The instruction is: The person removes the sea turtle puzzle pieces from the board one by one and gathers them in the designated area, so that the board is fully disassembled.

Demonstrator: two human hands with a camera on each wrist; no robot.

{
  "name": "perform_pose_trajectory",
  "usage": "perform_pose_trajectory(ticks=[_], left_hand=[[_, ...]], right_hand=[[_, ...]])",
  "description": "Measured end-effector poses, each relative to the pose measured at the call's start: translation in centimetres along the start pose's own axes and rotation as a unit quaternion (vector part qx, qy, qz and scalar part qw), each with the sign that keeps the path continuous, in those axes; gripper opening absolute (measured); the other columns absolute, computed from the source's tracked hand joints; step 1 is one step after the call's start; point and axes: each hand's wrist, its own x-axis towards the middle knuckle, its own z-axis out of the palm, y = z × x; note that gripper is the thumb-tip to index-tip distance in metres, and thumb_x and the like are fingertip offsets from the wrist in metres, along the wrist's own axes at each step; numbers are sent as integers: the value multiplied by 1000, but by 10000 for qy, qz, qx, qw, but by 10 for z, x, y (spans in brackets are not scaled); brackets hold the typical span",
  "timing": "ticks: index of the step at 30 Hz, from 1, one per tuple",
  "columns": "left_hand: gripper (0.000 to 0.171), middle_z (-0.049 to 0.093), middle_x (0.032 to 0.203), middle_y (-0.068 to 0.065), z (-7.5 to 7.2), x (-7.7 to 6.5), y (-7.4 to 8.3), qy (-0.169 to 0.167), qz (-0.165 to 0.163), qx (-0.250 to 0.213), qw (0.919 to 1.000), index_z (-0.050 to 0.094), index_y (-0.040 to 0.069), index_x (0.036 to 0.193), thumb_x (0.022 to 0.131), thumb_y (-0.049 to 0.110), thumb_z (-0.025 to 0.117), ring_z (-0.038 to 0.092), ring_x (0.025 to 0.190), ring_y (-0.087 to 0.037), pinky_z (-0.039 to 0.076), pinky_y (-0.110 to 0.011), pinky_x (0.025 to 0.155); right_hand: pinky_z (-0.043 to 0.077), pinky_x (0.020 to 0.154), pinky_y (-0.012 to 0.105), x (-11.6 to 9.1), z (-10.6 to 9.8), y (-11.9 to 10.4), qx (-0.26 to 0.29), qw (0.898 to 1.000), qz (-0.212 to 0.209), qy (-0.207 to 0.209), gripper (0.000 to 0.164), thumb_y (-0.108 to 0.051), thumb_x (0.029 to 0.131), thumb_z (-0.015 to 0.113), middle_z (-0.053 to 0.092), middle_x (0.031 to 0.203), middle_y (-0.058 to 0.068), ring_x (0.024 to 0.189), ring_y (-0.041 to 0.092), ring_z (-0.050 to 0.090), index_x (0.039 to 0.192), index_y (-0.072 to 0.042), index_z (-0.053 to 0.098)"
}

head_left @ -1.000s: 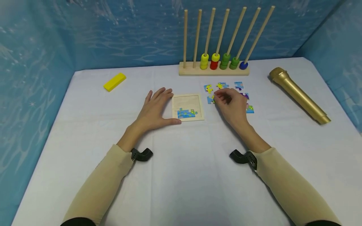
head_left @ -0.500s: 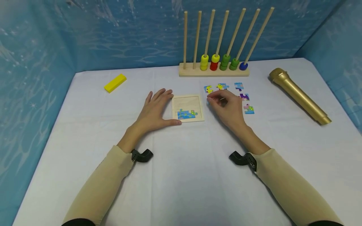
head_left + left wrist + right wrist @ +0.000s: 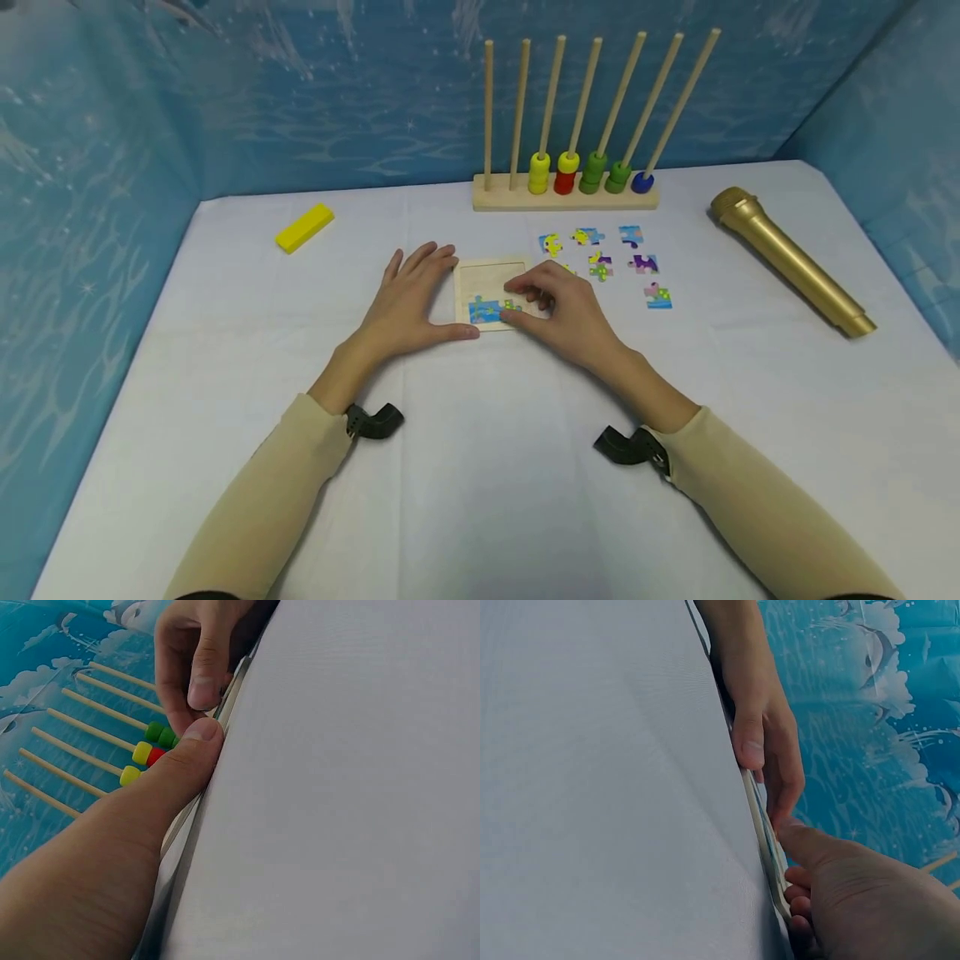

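Note:
A shallow wooden puzzle tray (image 3: 491, 269) lies flat on the white cloth, with blue puzzle pieces (image 3: 482, 312) along its lower edge. My left hand (image 3: 408, 300) is spread at the tray's left side; its thumb reaches to the lower rim and its fingertips touch near the upper left corner. Over the tray's right half, my right hand (image 3: 562, 312) has bent fingers, with thumb and index finger on either side of a blue-and-green puzzle piece (image 3: 512, 305) in the tray. Both wrist views show the hands meeting at the tray edge-on; the right fingertips' contact is partly hidden.
Several loose puzzle pieces (image 3: 600, 265) lie to the right of the tray, one partly behind the right hand. A wooden bead rack (image 3: 566, 200) stands behind them. A gold microphone (image 3: 791, 260) lies at the right, and a yellow block (image 3: 304, 227) at the back left.
My right hand has moved left from the loose pieces to over the tray, uncovering pieces that it had hidden. The left hand stays at the tray. The head view has shifted slightly.

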Motion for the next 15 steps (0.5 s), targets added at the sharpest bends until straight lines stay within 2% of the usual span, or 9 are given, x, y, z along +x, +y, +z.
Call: perform_pose_trajectory(ticks=[15], left_hand=[[109,31,173,2,1,0,-1,12,5,-22,10000,39,17,162,78,78,75,15,163,-22,-1,-57,132]], right_hand=[[47,75,30,1,-2,-2,-150,9998,-18,-160,23,-21,87,89,67,102,5,86,18,57,105,-10,78]])
